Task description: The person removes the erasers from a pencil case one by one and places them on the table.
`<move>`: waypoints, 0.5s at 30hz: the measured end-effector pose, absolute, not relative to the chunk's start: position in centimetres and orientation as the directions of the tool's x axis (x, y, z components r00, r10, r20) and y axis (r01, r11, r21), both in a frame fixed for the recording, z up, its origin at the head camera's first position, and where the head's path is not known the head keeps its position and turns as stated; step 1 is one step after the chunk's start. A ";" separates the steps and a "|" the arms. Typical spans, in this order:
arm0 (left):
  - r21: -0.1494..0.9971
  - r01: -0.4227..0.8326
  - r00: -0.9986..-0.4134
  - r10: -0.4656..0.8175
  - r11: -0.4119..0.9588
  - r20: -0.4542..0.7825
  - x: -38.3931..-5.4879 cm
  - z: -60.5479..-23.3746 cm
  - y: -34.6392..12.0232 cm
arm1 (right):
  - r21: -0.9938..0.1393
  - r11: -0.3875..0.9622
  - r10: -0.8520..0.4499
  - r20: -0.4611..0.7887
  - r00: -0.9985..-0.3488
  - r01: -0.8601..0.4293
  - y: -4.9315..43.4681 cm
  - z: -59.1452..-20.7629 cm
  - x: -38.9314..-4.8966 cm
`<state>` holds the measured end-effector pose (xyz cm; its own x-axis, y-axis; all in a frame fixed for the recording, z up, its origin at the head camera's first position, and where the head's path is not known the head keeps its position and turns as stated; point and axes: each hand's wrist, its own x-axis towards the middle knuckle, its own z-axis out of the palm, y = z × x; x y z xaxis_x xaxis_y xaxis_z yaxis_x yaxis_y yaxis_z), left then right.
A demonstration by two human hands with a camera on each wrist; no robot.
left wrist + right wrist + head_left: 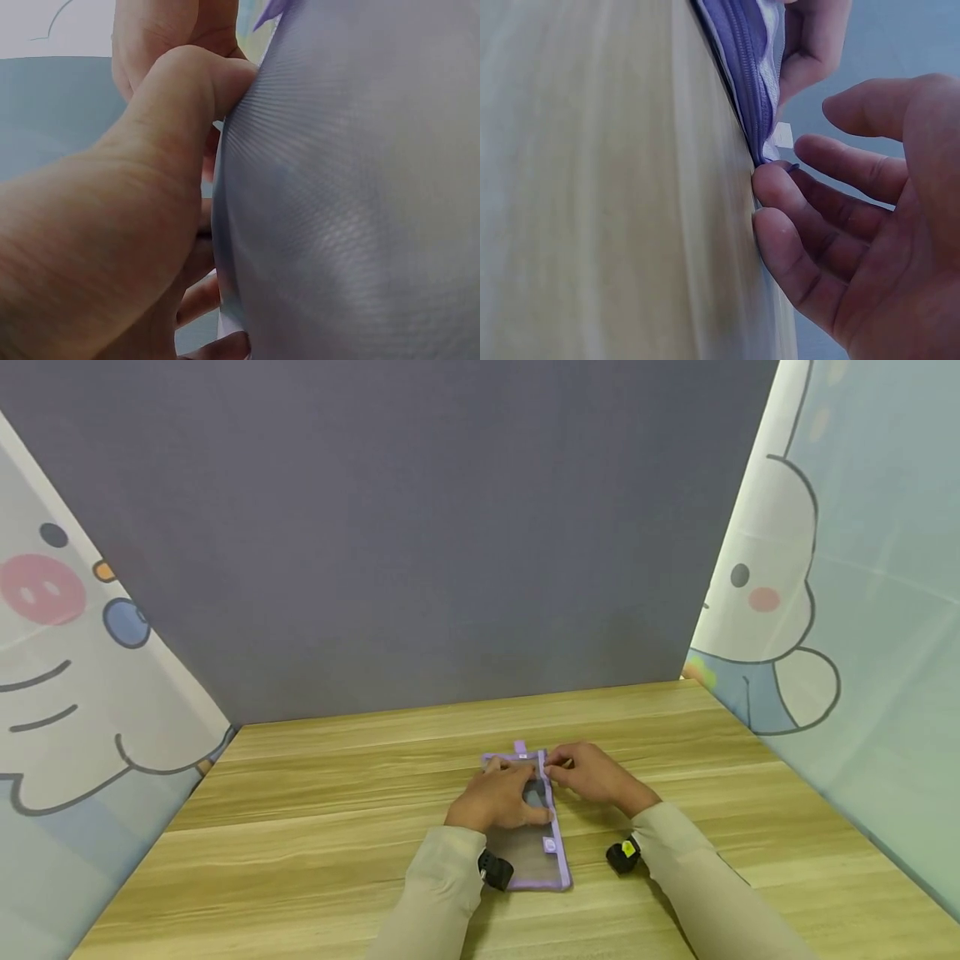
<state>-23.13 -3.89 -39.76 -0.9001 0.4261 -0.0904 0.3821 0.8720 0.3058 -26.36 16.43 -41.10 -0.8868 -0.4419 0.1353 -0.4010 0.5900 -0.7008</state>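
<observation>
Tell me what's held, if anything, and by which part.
I can't confirm a grip: the left hand touches the mesh pouch at its zipped edge, the right hand near that edge's far end.

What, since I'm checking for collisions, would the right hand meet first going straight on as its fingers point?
Most likely the mesh pouch's purple zippered edge, just ahead of the right hand; they may already touch.

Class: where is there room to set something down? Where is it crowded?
Bare tabletop: between the pouch and left curtain; behind the pouch, towards the grey panel; between right sleeve and right curtain. Crowded: the pouch, left hand over it, right hand at its edge.
</observation>
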 end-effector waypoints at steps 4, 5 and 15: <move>0.294 0.386 -0.895 0.432 0.874 -0.109 -23.3 -39.8 -3.7 | -0.702 0.592 -0.441 0.131 -0.888 -0.397 16.6 -41.1 -26.3; 0.289 0.391 -0.893 0.436 0.874 -0.113 -23.4 -39.8 -3.7 | -0.702 0.592 -0.439 0.129 -0.889 -0.395 16.7 -41.1 -26.2; 0.257 0.396 -0.885 0.441 0.881 -0.147 -23.5 -39.7 -3.8 | -0.710 0.586 -0.440 0.126 -0.889 -0.391 16.7 -40.9 -25.9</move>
<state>-23.47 -3.76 -39.69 -0.8854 0.4410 -0.1467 0.3964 0.8813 0.2571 -25.93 16.66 -40.91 -0.8889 -0.4404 0.1260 -0.3909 0.5859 -0.7099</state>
